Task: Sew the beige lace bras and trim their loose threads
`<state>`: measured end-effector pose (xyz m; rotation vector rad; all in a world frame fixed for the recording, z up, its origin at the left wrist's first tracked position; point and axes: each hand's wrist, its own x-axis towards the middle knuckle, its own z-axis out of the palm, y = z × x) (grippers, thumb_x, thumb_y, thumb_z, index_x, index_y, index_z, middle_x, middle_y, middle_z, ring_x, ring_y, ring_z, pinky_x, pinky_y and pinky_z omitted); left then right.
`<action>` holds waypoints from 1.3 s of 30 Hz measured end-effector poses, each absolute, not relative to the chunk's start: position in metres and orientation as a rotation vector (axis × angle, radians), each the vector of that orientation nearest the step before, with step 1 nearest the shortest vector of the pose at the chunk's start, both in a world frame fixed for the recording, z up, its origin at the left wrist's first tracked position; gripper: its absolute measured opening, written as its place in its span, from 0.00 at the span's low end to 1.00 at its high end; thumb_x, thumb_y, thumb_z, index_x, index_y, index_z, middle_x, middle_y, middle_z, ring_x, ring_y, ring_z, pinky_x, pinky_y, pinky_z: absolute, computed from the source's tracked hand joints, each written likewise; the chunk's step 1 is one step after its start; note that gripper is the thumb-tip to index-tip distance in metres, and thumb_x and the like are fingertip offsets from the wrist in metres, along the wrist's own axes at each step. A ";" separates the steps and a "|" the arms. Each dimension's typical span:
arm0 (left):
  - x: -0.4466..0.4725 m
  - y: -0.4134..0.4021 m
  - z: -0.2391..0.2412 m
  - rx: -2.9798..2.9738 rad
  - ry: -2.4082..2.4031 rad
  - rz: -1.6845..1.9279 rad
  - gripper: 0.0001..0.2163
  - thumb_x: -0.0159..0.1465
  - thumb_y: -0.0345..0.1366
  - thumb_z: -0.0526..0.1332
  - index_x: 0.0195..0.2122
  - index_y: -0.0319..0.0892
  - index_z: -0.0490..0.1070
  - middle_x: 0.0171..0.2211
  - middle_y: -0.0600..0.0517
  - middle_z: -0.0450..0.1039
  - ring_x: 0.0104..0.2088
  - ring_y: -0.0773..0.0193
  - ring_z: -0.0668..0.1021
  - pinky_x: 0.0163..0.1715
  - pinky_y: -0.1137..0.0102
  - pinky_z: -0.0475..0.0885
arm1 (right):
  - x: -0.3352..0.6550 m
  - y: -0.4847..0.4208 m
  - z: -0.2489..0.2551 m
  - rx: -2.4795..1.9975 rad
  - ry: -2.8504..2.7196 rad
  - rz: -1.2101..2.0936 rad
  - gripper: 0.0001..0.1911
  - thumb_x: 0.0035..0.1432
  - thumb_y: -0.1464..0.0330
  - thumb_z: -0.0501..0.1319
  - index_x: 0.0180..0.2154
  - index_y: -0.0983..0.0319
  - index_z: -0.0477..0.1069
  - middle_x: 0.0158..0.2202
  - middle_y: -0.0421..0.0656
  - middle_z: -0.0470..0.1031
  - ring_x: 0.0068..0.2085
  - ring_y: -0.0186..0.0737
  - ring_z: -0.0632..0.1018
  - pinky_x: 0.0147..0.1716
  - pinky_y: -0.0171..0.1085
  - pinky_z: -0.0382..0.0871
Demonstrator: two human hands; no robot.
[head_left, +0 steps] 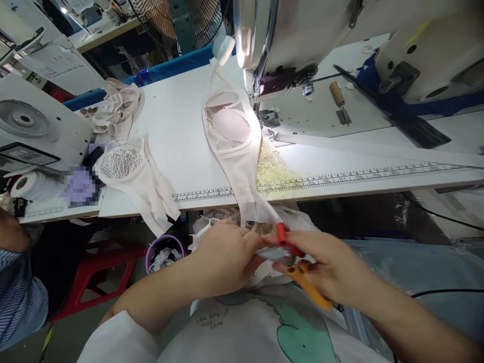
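White table (174, 126) mid-frame (ruler strip (340, 177) along front edge): pale bra (231, 126) center, lace bra (123, 160) left, wooden-handled tool (336, 94) upper right.

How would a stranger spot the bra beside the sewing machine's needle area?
Find the big white sewing machine over the white table. Beside its needle area lies a pale bra, its near end past the table's edge. A smooth cup distinguishes it from the lacy-cupped neighbour farther left.

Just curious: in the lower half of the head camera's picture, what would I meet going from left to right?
A nearby person's striped sleeve → red stool → purple-rimmed bin → the worker's left hand → their right hand, holding a red-and-orange-handled tool.
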<state>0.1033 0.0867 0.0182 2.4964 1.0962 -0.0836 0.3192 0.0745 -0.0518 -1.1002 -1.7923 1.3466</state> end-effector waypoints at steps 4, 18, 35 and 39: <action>0.101 0.087 0.012 2.552 0.989 -0.035 0.08 0.64 0.33 0.51 0.33 0.40 0.68 0.26 0.52 0.71 0.26 0.62 0.73 0.29 0.67 0.64 | 0.290 0.082 -0.038 -1.049 -1.976 1.426 0.07 0.49 0.70 0.61 0.24 0.61 0.63 0.22 0.36 0.61 0.23 0.31 0.62 0.19 0.30 0.59; 0.032 0.090 0.035 2.199 1.067 0.290 0.09 0.64 0.27 0.51 0.40 0.40 0.70 0.34 0.48 0.71 0.35 0.66 0.73 0.34 0.74 0.69 | 0.294 0.085 -0.035 -0.911 -1.881 1.471 0.06 0.50 0.70 0.59 0.23 0.62 0.64 0.24 0.40 0.63 0.25 0.33 0.64 0.21 0.32 0.60; 0.123 0.083 -0.010 2.001 1.161 1.186 0.18 0.62 0.27 0.50 0.53 0.43 0.51 0.31 0.52 0.68 0.29 0.68 0.72 0.29 0.73 0.71 | 0.343 0.055 -0.070 -1.313 -1.844 1.156 0.08 0.53 0.62 0.61 0.31 0.60 0.68 0.26 0.41 0.69 0.25 0.37 0.70 0.22 0.33 0.68; 0.140 0.085 -0.013 2.138 1.012 1.108 0.20 0.64 0.26 0.49 0.55 0.43 0.47 0.32 0.52 0.68 0.30 0.66 0.72 0.31 0.71 0.71 | 0.359 0.064 -0.050 -1.340 -1.688 1.193 0.09 0.53 0.64 0.63 0.37 0.59 0.70 0.36 0.45 0.73 0.35 0.43 0.75 0.31 0.37 0.71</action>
